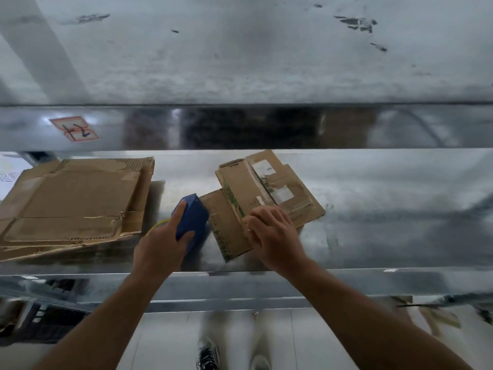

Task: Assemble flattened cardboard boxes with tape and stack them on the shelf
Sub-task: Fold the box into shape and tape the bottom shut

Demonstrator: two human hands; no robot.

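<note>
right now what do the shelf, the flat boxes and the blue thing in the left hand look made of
Shelf: bare metal, likely galvanised steel; grey, shiny, blurred reflections. Flat boxes: brown corrugated cardboard, matte, with torn edges and creases. Blue thing gripped by the left hand: probably plastic; smooth, even colour, though blur leaves it open.

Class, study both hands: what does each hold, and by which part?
The left hand grips the blue tool round its near end; the right hand curls over the near edge of the small flattened cardboard stack.

Glossy metal shelf, matt cardboard
</note>
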